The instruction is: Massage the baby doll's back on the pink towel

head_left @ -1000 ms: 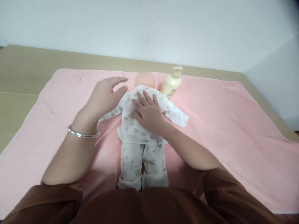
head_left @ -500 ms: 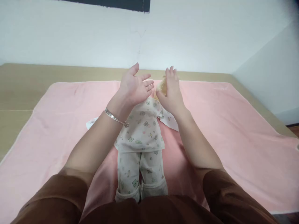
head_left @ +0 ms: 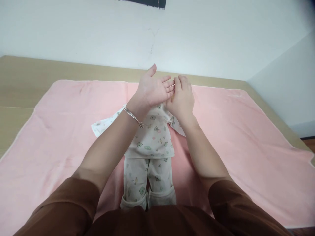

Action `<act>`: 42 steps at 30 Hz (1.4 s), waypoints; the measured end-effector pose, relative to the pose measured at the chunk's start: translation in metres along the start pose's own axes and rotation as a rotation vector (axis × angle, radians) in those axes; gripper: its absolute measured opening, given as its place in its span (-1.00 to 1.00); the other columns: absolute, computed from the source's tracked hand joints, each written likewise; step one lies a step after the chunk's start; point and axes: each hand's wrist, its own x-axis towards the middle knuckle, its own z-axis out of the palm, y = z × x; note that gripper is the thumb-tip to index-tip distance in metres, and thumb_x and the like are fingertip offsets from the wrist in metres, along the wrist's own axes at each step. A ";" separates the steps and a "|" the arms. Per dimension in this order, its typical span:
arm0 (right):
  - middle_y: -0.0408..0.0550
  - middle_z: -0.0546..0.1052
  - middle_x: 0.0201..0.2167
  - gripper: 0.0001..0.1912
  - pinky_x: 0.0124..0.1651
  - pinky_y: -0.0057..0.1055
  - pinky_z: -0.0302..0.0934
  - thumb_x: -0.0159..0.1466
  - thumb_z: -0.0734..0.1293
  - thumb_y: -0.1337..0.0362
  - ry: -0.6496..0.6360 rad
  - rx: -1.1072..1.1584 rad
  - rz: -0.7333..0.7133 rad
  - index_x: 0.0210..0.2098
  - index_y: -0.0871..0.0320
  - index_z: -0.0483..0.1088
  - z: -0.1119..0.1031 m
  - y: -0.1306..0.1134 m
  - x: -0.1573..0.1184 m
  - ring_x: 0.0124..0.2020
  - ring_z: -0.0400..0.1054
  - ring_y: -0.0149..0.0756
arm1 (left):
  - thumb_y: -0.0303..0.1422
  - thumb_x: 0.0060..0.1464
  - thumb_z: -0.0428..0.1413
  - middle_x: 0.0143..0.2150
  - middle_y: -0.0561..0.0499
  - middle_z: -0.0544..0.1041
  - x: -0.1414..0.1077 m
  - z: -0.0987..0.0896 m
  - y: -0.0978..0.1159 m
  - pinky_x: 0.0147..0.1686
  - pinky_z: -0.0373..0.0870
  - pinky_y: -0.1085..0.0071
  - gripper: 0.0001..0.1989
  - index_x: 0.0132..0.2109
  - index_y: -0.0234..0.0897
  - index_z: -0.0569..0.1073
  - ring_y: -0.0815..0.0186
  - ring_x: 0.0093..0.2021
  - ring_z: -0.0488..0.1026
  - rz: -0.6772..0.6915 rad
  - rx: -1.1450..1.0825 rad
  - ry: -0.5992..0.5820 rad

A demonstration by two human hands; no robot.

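Observation:
My left hand (head_left: 156, 89) is palm up with its fingers spread, holding nothing, above the neck end of a white patterned top (head_left: 155, 134). Back up, my right hand (head_left: 181, 96) lies at the fingertips of my left hand, its fingers bent over. What it holds, if anything, is hidden beneath it. Below the top lie matching patterned trousers (head_left: 158, 175) with turned-up cuffs. One sleeve of the top sticks out past my left forearm, the other under my right wrist.
A pink cloth (head_left: 228, 131) with a pale edge covers most of the wooden table (head_left: 22, 78). Behind the table stands a white wall (head_left: 98, 32) with a dark panel (head_left: 157, 3) at the top.
My left hand has moved right and meets my right hand. The fingers of my right hand have curled, and the yellowish thing seen beneath that hand earlier is now hidden. The view has shifted slightly.

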 end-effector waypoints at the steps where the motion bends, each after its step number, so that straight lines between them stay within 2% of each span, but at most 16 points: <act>1: 0.28 0.20 0.43 -0.31 0.49 0.10 0.06 0.23 0.20 0.31 0.019 0.008 0.026 0.35 0.32 0.15 0.003 -0.003 0.000 0.50 0.01 0.07 | 0.03 0.32 -0.16 0.54 -0.19 0.14 0.000 0.001 0.000 0.46 0.21 0.16 -0.16 0.56 -0.30 -0.16 0.13 0.56 0.06 0.000 -0.007 -0.005; 5: 0.27 0.20 0.43 -0.35 0.47 0.08 0.10 0.27 0.21 0.26 0.046 -0.002 0.101 0.33 0.29 0.15 0.009 -0.012 0.002 0.51 -0.02 0.06 | 0.04 0.31 -0.16 0.55 -0.14 0.12 -0.003 0.002 0.000 0.47 0.19 0.12 -0.18 0.56 -0.23 -0.14 0.12 0.57 0.04 0.004 -0.020 0.007; 8: 0.22 0.16 0.46 -0.39 0.48 0.01 0.10 0.29 0.17 0.33 0.038 -0.036 0.148 0.34 0.28 0.15 0.010 -0.016 0.003 0.53 -0.05 -0.02 | 0.00 0.32 -0.15 0.54 -0.13 0.14 -0.017 0.004 0.001 0.49 0.13 0.17 -0.22 0.55 -0.21 -0.09 0.14 0.57 0.03 0.017 0.007 0.056; 12: 0.16 0.09 0.50 -0.33 0.49 -0.03 0.11 0.27 0.14 0.40 -0.012 -0.053 0.181 0.37 0.28 0.10 0.009 -0.019 0.003 0.56 -0.13 -0.10 | -0.13 0.35 -0.18 0.53 -0.09 0.16 -0.053 0.013 0.001 0.50 0.08 0.15 -0.32 0.54 -0.14 -0.03 0.13 0.57 0.02 0.038 0.092 0.111; 16: 0.14 0.06 0.52 -0.31 0.49 -0.01 0.12 0.27 0.11 0.42 -0.013 -0.046 0.181 0.40 0.25 0.06 0.008 -0.021 0.001 0.58 -0.18 -0.14 | -0.21 0.37 -0.27 0.52 -0.06 0.20 -0.092 0.020 0.001 0.49 0.11 0.13 -0.35 0.55 -0.12 -0.08 0.15 0.55 0.05 0.063 0.129 0.093; 21: 0.21 -0.01 0.54 -0.25 0.54 0.09 -0.03 0.24 0.16 0.42 -0.036 -0.084 0.174 0.42 0.29 0.01 0.008 -0.023 -0.002 0.59 -0.23 -0.07 | -0.24 0.38 -0.29 0.51 -0.09 0.21 -0.124 0.021 0.004 0.51 0.08 0.14 -0.36 0.54 -0.18 -0.07 0.19 0.53 0.11 0.122 0.171 0.175; 27: 0.29 -0.04 0.54 -0.27 0.52 0.13 -0.03 0.24 0.14 0.43 -0.055 -0.100 0.174 0.40 0.34 0.01 0.003 -0.029 -0.004 0.59 -0.27 0.00 | -0.25 0.40 -0.28 0.50 -0.07 0.23 -0.144 0.024 0.005 0.52 0.01 0.13 -0.37 0.54 -0.18 -0.10 0.21 0.52 0.14 0.199 0.149 0.202; 32: 0.25 0.04 0.51 -0.24 0.46 0.29 0.02 0.27 0.11 0.38 -0.056 0.023 0.165 0.45 0.22 -0.10 -0.003 -0.013 -0.001 0.58 -0.18 0.04 | -0.28 0.39 -0.25 0.48 -0.14 0.27 -0.149 0.023 0.005 0.50 0.07 0.21 -0.37 0.53 -0.30 -0.07 0.24 0.51 0.17 0.250 0.126 0.214; 35: 0.18 0.04 0.52 -0.23 0.45 0.28 0.08 0.37 0.09 0.32 -0.032 0.122 0.105 0.51 0.09 -0.25 -0.015 -0.009 -0.002 0.57 -0.13 0.04 | -0.27 0.38 -0.23 0.50 -0.14 0.23 -0.149 0.022 0.004 0.51 0.05 0.12 -0.36 0.54 -0.26 -0.07 0.16 0.53 0.12 0.246 0.065 0.214; 37: 0.11 0.06 0.52 -0.26 0.45 0.24 0.12 0.44 0.06 0.25 -0.021 0.175 0.037 0.53 -0.02 -0.33 -0.032 -0.017 -0.007 0.57 -0.11 0.00 | -0.26 0.38 -0.24 0.52 -0.09 0.19 -0.148 0.022 0.001 0.51 0.05 0.04 -0.35 0.55 -0.18 -0.09 0.11 0.55 0.07 0.208 0.021 0.189; 39: 0.05 0.05 0.53 -0.31 0.49 0.18 0.09 0.49 0.02 0.17 -0.039 0.225 -0.025 0.54 -0.06 -0.32 -0.052 -0.034 -0.016 0.57 -0.09 -0.05 | -0.25 0.38 -0.24 0.52 -0.08 0.19 -0.149 0.022 -0.003 0.51 0.08 0.02 -0.35 0.55 -0.14 -0.08 0.08 0.55 0.07 0.152 0.001 0.150; 42: -0.01 -0.01 0.55 -0.38 0.59 0.05 -0.07 0.53 -0.04 0.04 -0.089 0.302 -0.120 0.52 0.00 -0.17 -0.079 -0.068 -0.032 0.59 -0.17 -0.17 | -0.18 0.40 -0.21 0.50 -0.09 0.23 -0.154 0.026 -0.007 0.50 0.17 0.07 -0.36 0.54 -0.18 0.00 0.06 0.54 0.10 0.063 -0.017 0.096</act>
